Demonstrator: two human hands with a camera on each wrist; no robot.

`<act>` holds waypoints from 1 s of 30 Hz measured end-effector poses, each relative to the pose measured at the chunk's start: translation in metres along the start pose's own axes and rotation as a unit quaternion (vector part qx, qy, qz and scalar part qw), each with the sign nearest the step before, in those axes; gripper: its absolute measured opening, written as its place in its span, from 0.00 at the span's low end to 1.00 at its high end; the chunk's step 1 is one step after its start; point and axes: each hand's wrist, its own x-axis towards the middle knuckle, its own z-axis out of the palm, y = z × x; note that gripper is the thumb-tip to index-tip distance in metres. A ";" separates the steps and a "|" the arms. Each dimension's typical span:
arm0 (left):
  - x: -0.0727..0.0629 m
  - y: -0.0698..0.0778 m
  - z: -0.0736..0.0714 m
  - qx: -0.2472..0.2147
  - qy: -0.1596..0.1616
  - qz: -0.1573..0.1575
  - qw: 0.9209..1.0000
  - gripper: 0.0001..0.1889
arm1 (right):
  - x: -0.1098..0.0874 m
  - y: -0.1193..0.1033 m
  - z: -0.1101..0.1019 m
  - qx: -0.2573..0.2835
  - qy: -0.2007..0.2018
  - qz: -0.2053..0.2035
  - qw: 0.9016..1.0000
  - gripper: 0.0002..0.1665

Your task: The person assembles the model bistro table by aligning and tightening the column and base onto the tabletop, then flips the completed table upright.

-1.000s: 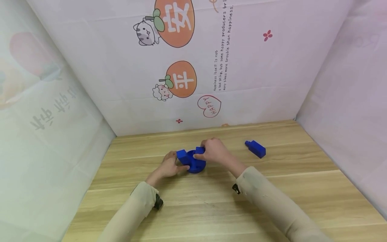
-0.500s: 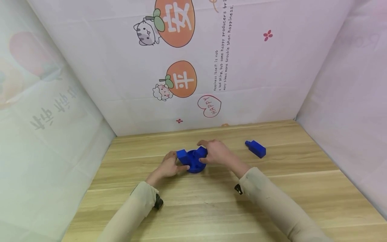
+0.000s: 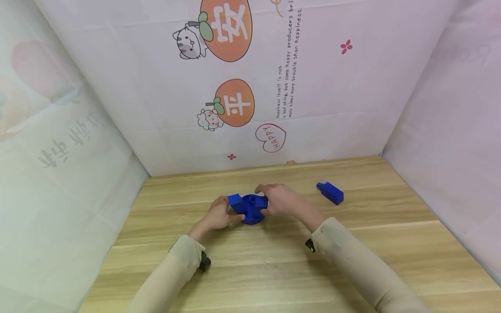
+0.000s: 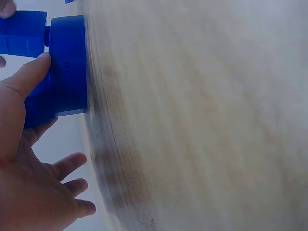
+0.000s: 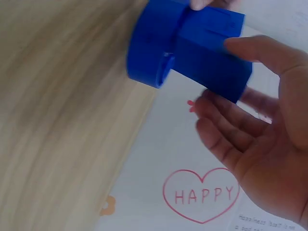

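A round blue base point(image 3: 252, 219) with a raised rim stands on the table; its side shows in the left wrist view point(image 4: 67, 67). My left hand point(image 3: 217, 214) grips it, thumb at the rim, index finger underneath in the left wrist view. One square blue block point(image 3: 236, 202) rises from the base's left side, beside the left fingers. On the right side, a second blue block point(image 5: 211, 60) tilts outward over the rim. My right hand point(image 3: 282, 200) holds this block between thumb and fingers; some fingertips are hidden behind it.
A loose blue block with a narrow stepped peg point(image 3: 331, 193) lies on the wooden table point(image 3: 250, 269), right of the right hand. Printed white cloth point(image 3: 321, 95) walls the table at the back and both sides.
The right hand has shifted slightly right and down, its index finger moving off the block. The right block has turned and now leans toward the right. Left hand and base stay put.
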 end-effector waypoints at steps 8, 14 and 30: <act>0.000 0.000 0.000 -0.004 -0.002 0.002 1.000 0.54 | 0.001 -0.001 0.001 -0.025 -0.001 -0.064 0.998 0.29; -0.001 -0.001 0.001 -0.010 -0.004 0.003 1.000 0.54 | 0.004 0.000 0.006 -0.023 0.000 -0.072 0.997 0.28; -0.002 0.000 0.001 -0.013 0.001 0.011 1.000 0.50 | 0.002 -0.008 0.005 -0.088 -0.018 -0.085 0.992 0.39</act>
